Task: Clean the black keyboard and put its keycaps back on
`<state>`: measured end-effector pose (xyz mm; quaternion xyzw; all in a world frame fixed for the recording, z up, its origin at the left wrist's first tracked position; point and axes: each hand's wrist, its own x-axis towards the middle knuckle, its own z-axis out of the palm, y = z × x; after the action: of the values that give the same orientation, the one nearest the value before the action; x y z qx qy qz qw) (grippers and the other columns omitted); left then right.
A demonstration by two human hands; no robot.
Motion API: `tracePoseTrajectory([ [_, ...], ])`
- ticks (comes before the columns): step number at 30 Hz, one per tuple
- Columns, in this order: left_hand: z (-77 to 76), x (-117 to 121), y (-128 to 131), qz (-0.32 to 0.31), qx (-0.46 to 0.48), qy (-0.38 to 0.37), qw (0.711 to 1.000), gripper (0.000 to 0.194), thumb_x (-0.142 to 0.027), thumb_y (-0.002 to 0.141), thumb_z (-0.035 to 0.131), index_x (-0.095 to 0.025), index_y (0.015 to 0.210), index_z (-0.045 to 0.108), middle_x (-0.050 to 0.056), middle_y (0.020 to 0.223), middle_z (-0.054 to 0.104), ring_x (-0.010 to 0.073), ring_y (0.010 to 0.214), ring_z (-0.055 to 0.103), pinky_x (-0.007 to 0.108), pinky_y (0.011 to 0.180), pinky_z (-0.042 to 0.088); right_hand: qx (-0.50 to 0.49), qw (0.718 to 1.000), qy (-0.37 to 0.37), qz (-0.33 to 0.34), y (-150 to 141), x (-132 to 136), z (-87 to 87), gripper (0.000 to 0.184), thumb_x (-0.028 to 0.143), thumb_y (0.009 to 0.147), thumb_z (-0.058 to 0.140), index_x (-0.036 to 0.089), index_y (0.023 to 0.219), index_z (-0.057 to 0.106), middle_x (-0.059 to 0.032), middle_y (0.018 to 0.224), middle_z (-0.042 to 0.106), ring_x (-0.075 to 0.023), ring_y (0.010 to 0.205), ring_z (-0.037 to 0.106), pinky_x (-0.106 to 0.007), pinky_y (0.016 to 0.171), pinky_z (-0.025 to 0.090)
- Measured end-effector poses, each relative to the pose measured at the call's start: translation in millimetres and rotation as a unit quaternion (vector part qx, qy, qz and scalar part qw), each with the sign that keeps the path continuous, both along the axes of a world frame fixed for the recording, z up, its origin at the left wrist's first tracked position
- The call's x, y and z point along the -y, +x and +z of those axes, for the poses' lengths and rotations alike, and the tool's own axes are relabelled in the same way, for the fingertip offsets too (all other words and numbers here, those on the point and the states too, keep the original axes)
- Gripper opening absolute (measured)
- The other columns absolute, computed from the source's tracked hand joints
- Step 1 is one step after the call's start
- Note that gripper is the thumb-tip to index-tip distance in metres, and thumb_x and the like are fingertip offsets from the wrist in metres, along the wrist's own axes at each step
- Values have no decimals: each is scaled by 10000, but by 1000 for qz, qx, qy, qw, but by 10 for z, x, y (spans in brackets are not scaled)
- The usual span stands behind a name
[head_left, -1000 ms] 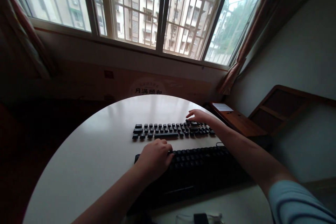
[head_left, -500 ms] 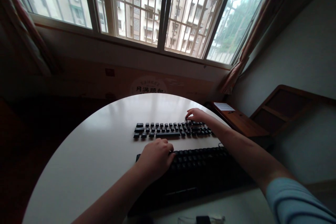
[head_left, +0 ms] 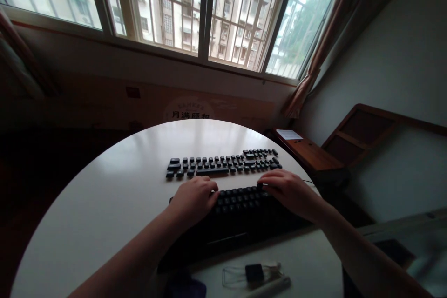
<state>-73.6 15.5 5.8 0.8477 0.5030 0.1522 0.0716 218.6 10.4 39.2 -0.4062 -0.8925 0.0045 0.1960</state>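
A black keyboard [head_left: 240, 201] lies tilted across the front of the white table, several keycaps fitted in its upper rows. My left hand [head_left: 195, 198] bears down on its upper left part, the fingers curled over the far edge. Over the top row to the right, my right hand [head_left: 288, 191] pinches a small black keycap [head_left: 259, 186] between thumb and fingertips, right at the keyboard. Whether the cap touches its switch cannot be made out. Behind the keyboard, loose black keycaps [head_left: 212, 171] are laid out in rows. The keyboard's lower part is in deep shadow.
Near me on the white table [head_left: 94, 214] lie a black-bodied tool with wire loops [head_left: 254, 272], a pale stick-like thing [head_left: 270, 286] and a dark purple object [head_left: 186, 287]. A cable [head_left: 310, 182] runs off to the right. Beyond stands a wooden chair [head_left: 314, 151] holding paper.
My right hand has come back from the far right of the loose keycaps to the keyboard's top row, with a keycap in its fingers. My left hand stays on the keyboard. The view has shifted slightly.
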Motion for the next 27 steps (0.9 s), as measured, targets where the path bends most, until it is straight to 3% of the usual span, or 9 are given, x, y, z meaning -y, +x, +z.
tracePoseTrajectory([
  [3, -21, -16, -5, -4, 7, -4, 1000, 277, -326, 913, 476, -218, 942, 729, 81, 953, 701, 233, 914, 638, 341, 787, 491, -28, 999, 1, -34, 123, 252, -211, 241, 252, 972, 520, 239, 1110, 717, -64, 1084, 721, -199, 977, 673, -336, 883, 540],
  [8, -7, -11, -40, -8, 23, -11, 1000, 261, -351, 905, 500, -234, 956, 729, 66, 976, 704, 228, 911, 644, 345, 797, 482, -65, 995, 31, -64, 158, 310, -480, 271, 214, 975, 489, 229, 1140, 704, -80, 1067, 710, -212, 964, 669, -341, 857, 557],
  [23, 15, -28, -78, -20, 27, -27, 999, 237, -329, 896, 531, -235, 970, 735, 53, 992, 713, 229, 924, 648, 338, 812, 472, 57, 994, 46, -87, 66, 379, -552, 267, 173, 956, 529, 218, 1162, 691, -55, 911, 690, -203, 829, 613, -316, 728, 497],
  [27, 9, -34, -77, -23, 29, -34, 999, 241, -329, 893, 534, -230, 973, 738, 61, 997, 714, 229, 921, 645, 337, 803, 470, 119, 984, 71, -112, -9, 443, -508, 382, 94, 906, 547, 202, 1255, 659, -67, 896, 673, -216, 836, 578, -341, 758, 467],
])
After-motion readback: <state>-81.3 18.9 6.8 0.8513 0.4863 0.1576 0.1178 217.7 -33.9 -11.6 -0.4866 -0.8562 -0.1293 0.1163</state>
